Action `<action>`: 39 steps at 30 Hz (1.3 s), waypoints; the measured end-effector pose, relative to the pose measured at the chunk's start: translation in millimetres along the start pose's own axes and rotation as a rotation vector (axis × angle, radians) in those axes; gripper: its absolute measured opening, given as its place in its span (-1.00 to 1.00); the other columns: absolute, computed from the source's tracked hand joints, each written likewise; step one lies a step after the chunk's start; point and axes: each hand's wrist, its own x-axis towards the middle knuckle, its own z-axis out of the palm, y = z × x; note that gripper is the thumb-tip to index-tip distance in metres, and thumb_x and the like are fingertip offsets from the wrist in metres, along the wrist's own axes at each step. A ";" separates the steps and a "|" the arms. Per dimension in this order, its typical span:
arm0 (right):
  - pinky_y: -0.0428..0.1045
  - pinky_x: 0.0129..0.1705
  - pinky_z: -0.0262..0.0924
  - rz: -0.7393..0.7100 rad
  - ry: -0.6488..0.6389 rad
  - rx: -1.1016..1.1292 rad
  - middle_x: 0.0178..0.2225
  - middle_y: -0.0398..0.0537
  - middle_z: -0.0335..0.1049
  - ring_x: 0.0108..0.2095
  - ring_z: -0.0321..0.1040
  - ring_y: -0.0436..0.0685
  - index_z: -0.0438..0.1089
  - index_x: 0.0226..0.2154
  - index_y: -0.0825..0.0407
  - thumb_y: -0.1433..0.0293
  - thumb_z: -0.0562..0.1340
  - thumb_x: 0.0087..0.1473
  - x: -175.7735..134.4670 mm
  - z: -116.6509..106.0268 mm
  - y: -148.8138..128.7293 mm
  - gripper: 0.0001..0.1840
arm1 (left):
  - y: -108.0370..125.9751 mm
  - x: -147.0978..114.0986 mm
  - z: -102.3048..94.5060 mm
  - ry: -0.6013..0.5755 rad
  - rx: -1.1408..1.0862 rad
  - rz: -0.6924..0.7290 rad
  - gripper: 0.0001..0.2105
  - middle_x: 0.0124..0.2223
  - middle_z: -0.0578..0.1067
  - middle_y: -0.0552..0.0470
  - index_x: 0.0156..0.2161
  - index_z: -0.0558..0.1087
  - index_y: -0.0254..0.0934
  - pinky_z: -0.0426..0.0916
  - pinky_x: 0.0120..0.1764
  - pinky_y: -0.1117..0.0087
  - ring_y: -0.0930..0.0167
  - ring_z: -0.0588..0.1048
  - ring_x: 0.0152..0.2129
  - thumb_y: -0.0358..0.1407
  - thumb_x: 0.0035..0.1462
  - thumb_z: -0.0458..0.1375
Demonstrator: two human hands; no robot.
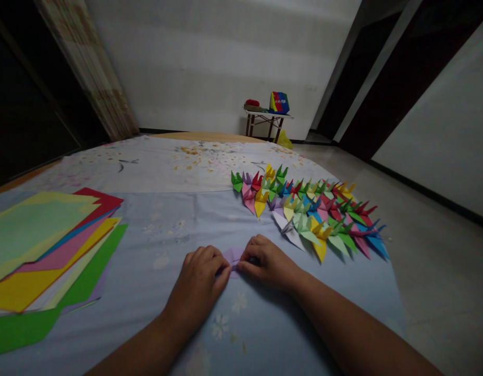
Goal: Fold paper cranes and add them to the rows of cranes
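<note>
A small folded piece of purple paper (233, 255) lies on the blue flowered cloth in front of me. My left hand (206, 271) pinches its left side between thumb and fingers. On its right side my right hand (265, 263) pinches it in the same way, the fingertips of both hands close together. My fingers hide parts of the paper, so its full shape does not show. Just beyond my right hand stand many folded paper cranes (300, 209) in several colours, grouped in rough rows.
A stack of coloured paper sheets (49, 235) lies fanned out at the left. The flowered tablecloth (167, 167) covers the round table. Against the far wall stands a small table (265, 113) with a colourful box (279, 103) and a red item (252, 103) on it.
</note>
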 end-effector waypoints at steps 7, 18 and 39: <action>-0.07 -0.30 0.06 0.054 0.006 -0.005 -0.45 -0.09 0.29 -0.35 0.19 0.03 0.40 -0.48 0.06 0.33 0.25 -0.03 3.0 5.6 1.0 -0.87 | -1.5 -9.3 -0.5 0.020 0.092 0.078 -0.87 -0.27 0.45 0.02 -0.21 0.39 -0.25 0.22 -0.19 0.22 0.33 0.37 -0.31 -0.34 0.14 0.04; -0.07 -0.31 0.05 0.091 0.038 0.017 -0.46 -0.12 0.27 -0.37 0.18 0.03 0.40 -0.48 0.05 0.34 0.28 -0.06 3.4 7.6 -0.7 -0.89 | 4.9 -21.5 2.0 -0.025 0.274 0.179 -0.72 -0.13 0.44 -0.09 -0.04 0.39 -0.21 0.27 -0.11 0.13 0.25 0.37 -0.18 -0.38 0.12 0.04; 0.04 -0.17 -0.08 0.279 0.083 -0.063 -0.38 -0.09 0.27 -0.22 0.08 0.13 0.44 -0.50 -0.03 0.16 0.30 -0.11 -0.1 5.2 -1.9 -0.78 | 19.1 -26.0 -13.5 -0.029 0.262 0.068 -0.77 -0.13 0.49 -0.04 -0.15 0.47 -0.17 0.00 0.04 0.00 0.25 0.37 -0.13 -0.33 0.10 0.04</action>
